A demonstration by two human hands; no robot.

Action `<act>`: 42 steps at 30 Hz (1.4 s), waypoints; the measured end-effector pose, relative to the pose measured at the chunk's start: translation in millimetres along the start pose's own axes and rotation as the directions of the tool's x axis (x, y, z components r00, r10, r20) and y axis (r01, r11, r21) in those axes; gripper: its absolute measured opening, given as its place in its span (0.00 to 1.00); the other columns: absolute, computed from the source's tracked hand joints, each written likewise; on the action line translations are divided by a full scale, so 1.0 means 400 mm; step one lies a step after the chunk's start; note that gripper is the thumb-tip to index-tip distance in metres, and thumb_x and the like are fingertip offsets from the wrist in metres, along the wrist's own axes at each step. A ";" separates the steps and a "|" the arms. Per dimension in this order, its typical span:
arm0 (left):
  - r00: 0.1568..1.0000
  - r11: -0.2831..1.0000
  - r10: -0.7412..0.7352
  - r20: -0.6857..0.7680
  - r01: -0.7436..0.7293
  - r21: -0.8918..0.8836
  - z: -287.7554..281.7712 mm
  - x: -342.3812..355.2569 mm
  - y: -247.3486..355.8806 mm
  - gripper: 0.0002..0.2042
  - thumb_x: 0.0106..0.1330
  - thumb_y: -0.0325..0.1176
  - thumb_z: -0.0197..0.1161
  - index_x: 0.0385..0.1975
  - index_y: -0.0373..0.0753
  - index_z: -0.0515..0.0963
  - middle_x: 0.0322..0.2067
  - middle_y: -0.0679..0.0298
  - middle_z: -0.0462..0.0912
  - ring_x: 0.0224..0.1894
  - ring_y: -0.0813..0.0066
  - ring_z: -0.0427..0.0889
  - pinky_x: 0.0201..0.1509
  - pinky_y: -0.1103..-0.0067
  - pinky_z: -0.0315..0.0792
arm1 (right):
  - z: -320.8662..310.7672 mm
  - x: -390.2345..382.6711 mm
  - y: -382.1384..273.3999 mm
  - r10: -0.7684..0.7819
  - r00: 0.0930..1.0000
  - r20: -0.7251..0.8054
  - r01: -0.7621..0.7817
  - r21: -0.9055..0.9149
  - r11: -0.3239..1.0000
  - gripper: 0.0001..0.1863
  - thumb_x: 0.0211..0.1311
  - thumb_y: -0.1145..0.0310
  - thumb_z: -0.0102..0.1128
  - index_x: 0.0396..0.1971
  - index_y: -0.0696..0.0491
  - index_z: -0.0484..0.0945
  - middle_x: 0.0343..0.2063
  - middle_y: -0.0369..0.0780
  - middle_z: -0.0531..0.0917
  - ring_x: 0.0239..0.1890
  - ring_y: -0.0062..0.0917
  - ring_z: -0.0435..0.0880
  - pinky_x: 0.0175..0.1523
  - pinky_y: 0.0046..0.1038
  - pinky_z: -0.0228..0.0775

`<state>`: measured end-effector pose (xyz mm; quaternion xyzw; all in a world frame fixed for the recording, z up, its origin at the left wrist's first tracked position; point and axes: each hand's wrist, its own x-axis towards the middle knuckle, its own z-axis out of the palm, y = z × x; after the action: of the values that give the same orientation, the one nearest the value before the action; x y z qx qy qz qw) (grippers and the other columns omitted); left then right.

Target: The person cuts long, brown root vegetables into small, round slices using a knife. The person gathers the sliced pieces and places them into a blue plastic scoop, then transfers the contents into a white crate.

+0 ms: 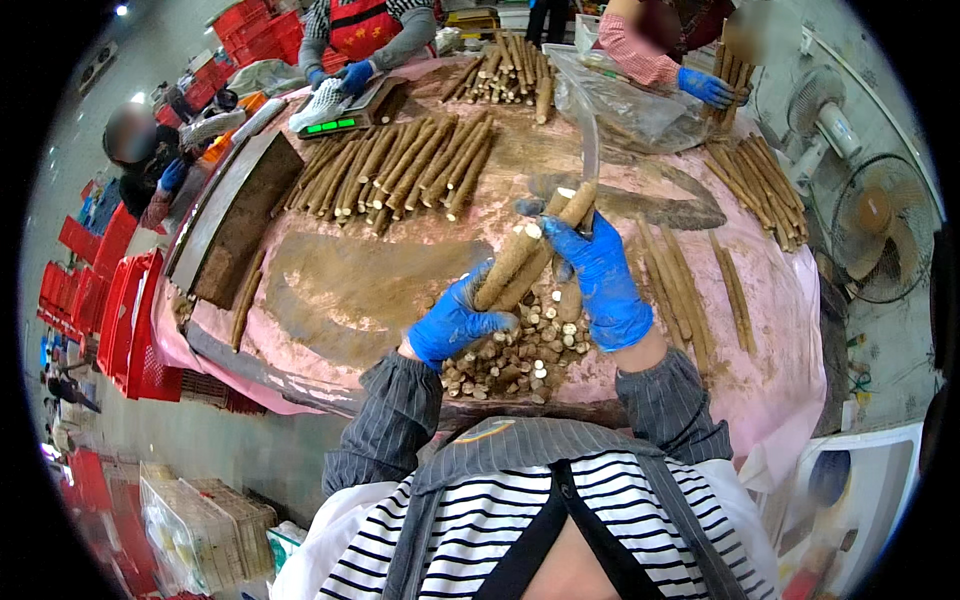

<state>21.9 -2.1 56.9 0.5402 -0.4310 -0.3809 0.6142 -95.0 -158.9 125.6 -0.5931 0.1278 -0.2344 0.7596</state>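
Note:
My left hand (460, 315), in a blue glove, is closed around long brown roots (515, 258) with pale cut ends. My right hand (600, 280), also blue-gloved, grips a knife (590, 140) with its blade pointing up, and its fingers also touch the upper part of those roots. Whether it grips them firmly is hard to tell. Beneath both hands lies a pile of small cut root ends (515, 365). Loose long roots (670, 280) lie to the right on the pink, soil-stained table cover (780, 300).
Root bundles (390, 165) lie across the table beside a long metal box (225, 230) and a scale (330, 120). Co-workers (365, 40) (655, 55) (140, 150) work around it, near a plastic bag (620, 100). Fans (865, 225) stand at right, red crates (125, 330) at left.

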 end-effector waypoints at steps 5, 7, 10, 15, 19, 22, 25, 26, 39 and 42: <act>0.993 0.991 -0.056 -0.106 0.042 -0.130 -0.033 -0.031 -0.020 0.27 0.63 0.40 0.57 0.59 0.36 0.61 0.48 0.64 0.73 0.47 0.78 0.71 0.50 0.79 0.68 | 0.056 -0.014 0.065 0.098 0.994 -0.056 -0.095 0.065 0.993 0.20 0.57 0.67 0.60 0.49 0.56 0.70 0.33 0.36 0.79 0.22 0.12 0.70 0.25 0.16 0.63; 0.995 0.997 -0.046 -0.085 0.041 -0.065 -0.051 -0.031 -0.024 0.27 0.63 0.40 0.57 0.59 0.36 0.61 0.48 0.64 0.73 0.47 0.78 0.71 0.50 0.79 0.68 | 0.083 -0.023 0.072 0.124 0.992 -0.024 -0.123 0.042 0.991 0.19 0.55 0.69 0.61 0.46 0.56 0.70 0.32 0.36 0.77 0.27 0.14 0.73 0.29 0.16 0.67; 0.998 0.999 -0.034 -0.049 0.033 -0.033 -0.068 -0.043 -0.028 0.27 0.64 0.42 0.56 0.60 0.37 0.60 0.47 0.63 0.74 0.47 0.78 0.71 0.51 0.78 0.67 | 0.110 -0.016 0.108 -0.006 1.000 -0.020 0.007 0.041 0.999 0.20 0.52 0.72 0.64 0.44 0.57 0.70 0.35 0.37 0.77 0.35 0.17 0.76 0.36 0.19 0.71; 0.996 0.985 -0.032 0.087 0.017 0.172 -0.096 -0.064 -0.022 0.28 0.63 0.42 0.56 0.60 0.38 0.59 0.47 0.61 0.75 0.47 0.76 0.72 0.53 0.76 0.66 | 0.089 -0.004 0.125 0.014 0.995 0.097 -0.016 0.014 1.000 0.24 0.47 0.75 0.68 0.45 0.58 0.69 0.38 0.38 0.77 0.40 0.21 0.76 0.43 0.22 0.72; 0.987 0.985 -0.139 0.074 0.131 0.109 -0.089 -0.084 -0.018 0.24 0.64 0.36 0.56 0.58 0.36 0.62 0.51 0.65 0.71 0.53 0.78 0.67 0.58 0.77 0.61 | 0.086 -0.012 0.155 0.045 0.999 0.011 -0.046 0.069 0.997 0.24 0.46 0.75 0.68 0.45 0.57 0.70 0.38 0.38 0.77 0.40 0.22 0.76 0.44 0.24 0.72; 0.985 0.984 -0.172 0.024 0.171 0.050 -0.070 -0.089 -0.011 0.29 0.59 0.32 0.62 0.60 0.37 0.59 0.54 0.64 0.69 0.55 0.77 0.66 0.59 0.77 0.61 | 0.100 -0.021 0.162 0.030 0.999 -0.044 -0.026 0.108 0.994 0.24 0.46 0.74 0.68 0.45 0.57 0.70 0.38 0.38 0.77 0.40 0.22 0.76 0.45 0.24 0.72; 0.994 0.992 -0.109 0.000 0.109 0.060 -0.050 -0.070 -0.009 0.35 0.52 0.27 0.68 0.60 0.38 0.58 0.54 0.63 0.69 0.55 0.76 0.66 0.56 0.77 0.64 | 0.104 -0.031 0.175 0.030 0.998 -0.055 -0.023 0.118 0.993 0.25 0.46 0.73 0.68 0.46 0.57 0.70 0.39 0.38 0.77 0.41 0.23 0.76 0.46 0.24 0.72; 0.999 0.998 -0.045 -0.018 0.046 0.045 -0.039 -0.056 0.006 0.36 0.50 0.26 0.69 0.60 0.38 0.59 0.54 0.63 0.69 0.55 0.76 0.67 0.55 0.77 0.66 | 0.105 -0.035 0.179 0.043 0.998 -0.055 -0.036 0.118 0.992 0.26 0.46 0.73 0.69 0.47 0.57 0.70 0.39 0.38 0.77 0.41 0.23 0.76 0.46 0.24 0.72; 0.980 0.988 -0.138 -0.142 0.147 0.056 -0.044 -0.058 0.000 0.34 0.47 0.24 0.70 0.58 0.36 0.64 0.54 0.61 0.71 0.52 0.78 0.69 0.54 0.79 0.68 | 0.092 -0.047 0.155 -0.144 0.984 -0.107 0.128 -0.147 0.981 0.17 0.52 0.74 0.64 0.42 0.54 0.72 0.36 0.35 0.78 0.35 0.17 0.74 0.42 0.22 0.70; 0.970 0.987 -0.150 -0.193 0.160 0.036 -0.026 -0.059 0.010 0.24 0.49 0.24 0.68 0.48 0.34 0.71 0.44 0.63 0.77 0.45 0.77 0.74 0.48 0.78 0.70 | 0.091 -0.047 0.163 -0.163 0.982 -0.095 0.143 -0.191 0.971 0.15 0.54 0.72 0.62 0.42 0.55 0.72 0.35 0.36 0.78 0.35 0.17 0.74 0.40 0.22 0.70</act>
<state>23.9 23.9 57.8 0.6215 -0.3368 -0.3634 0.6068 -80.5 -106.7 70.9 -0.6547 0.1441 -0.3119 0.6733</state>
